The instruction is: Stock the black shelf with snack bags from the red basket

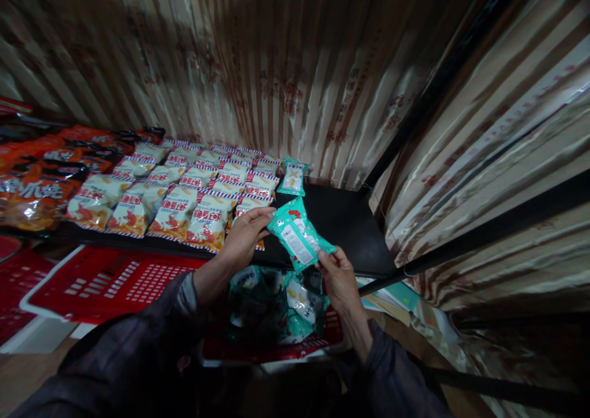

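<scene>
A teal snack bag [297, 235] is held between both hands above the front edge of the black shelf [353, 221], its printed label panel facing up. My left hand [244, 236] pinches its upper left corner. Fingers of my right hand [338, 276] close on its lower right corner. One more teal bag [293, 177] lies at the back of the shelf, beside rows of white snack bags [207, 218] with striped edges. Below the held bag, several teal bags [302, 301] sit in a red basket [276, 351], partly in shadow.
Orange and black snack bags [37, 190] fill the shelf's left part. Another red basket [138, 283] is under the shelf edge at left. A black post [428, 104] and a black rail [498, 221] stand at right, before pleated sheeting [276, 67].
</scene>
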Demonstrator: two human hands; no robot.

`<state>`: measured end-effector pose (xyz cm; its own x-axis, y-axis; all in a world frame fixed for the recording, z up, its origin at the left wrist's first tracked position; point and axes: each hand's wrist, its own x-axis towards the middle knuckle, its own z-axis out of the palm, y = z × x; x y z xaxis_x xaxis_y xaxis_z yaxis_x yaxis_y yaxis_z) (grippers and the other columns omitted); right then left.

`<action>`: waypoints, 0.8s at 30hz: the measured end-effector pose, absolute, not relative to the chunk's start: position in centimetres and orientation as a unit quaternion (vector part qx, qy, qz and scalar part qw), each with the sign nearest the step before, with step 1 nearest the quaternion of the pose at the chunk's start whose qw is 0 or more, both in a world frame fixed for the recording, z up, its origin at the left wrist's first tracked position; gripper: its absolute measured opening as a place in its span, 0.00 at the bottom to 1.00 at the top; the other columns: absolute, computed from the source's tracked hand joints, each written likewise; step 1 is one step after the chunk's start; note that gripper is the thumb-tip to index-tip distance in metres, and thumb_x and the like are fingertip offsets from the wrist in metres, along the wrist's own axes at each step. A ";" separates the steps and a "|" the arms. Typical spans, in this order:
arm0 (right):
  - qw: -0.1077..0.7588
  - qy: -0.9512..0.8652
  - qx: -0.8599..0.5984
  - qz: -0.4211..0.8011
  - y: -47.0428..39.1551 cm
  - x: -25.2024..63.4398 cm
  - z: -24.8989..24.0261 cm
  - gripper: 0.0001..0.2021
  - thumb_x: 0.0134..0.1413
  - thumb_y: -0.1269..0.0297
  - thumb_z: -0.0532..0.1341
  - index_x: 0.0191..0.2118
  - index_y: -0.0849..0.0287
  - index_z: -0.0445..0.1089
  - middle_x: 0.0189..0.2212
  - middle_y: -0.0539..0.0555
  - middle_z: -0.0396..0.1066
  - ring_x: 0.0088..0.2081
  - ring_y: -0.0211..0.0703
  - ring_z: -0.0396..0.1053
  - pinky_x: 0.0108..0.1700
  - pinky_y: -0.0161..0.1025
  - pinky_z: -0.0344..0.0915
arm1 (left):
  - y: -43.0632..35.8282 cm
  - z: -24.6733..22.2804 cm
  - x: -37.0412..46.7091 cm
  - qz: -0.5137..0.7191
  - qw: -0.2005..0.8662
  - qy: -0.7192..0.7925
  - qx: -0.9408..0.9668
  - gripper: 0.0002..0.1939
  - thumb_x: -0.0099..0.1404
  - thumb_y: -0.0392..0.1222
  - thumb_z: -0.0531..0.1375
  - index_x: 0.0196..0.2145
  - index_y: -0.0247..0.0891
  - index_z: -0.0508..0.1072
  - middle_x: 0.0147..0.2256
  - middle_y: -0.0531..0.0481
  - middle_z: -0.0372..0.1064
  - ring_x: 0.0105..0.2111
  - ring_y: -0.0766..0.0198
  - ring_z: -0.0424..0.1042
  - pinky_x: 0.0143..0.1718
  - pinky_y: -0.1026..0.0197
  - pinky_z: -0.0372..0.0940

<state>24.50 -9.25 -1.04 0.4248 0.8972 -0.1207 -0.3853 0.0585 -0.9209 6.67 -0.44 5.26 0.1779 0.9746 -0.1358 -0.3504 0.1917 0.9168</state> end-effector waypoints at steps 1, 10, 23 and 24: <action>0.671 -0.271 -0.504 0.471 -9.3 24.5 -1.1 0.17 0.35 0.55 0.74 0.28 0.56 0.68 0.23 0.44 0.70 0.25 0.33 0.66 0.29 0.30 0.64 | -0.3 5.5 6.4 0.493 0.650 0.403 0.414 0.21 0.44 0.49 0.71 0.35 0.35 0.77 0.31 0.50 0.75 0.31 0.66 0.72 0.35 0.64 0.66; 0.610 -0.365 -0.524 0.469 -9.8 24.6 -1.5 0.17 0.37 0.55 0.73 0.23 0.57 0.66 0.17 0.43 0.67 0.21 0.33 0.62 0.26 0.30 0.58 | 0.1 6.2 5.1 0.471 0.569 0.425 0.523 0.21 0.43 0.57 0.70 0.28 0.37 0.79 0.26 0.52 0.73 0.25 0.66 0.67 0.26 0.65 0.62; 0.607 -0.364 -0.515 0.483 -10.1 24.6 -0.4 0.23 0.38 0.49 0.72 0.23 0.57 0.60 0.17 0.43 0.68 0.20 0.35 0.70 0.21 0.28 0.61 | 0.0 6.0 5.1 0.475 0.563 0.443 0.511 0.21 0.45 0.58 0.69 0.26 0.36 0.77 0.23 0.54 0.69 0.22 0.69 0.63 0.23 0.67 0.58; 0.614 -0.351 -0.515 0.484 -10.1 24.6 -0.3 0.24 0.36 0.48 0.73 0.23 0.57 0.59 0.17 0.43 0.68 0.19 0.35 0.70 0.21 0.28 0.61 | 0.0 5.9 5.1 0.475 0.576 0.430 0.507 0.22 0.46 0.58 0.69 0.28 0.36 0.77 0.25 0.53 0.71 0.24 0.68 0.65 0.25 0.67 0.60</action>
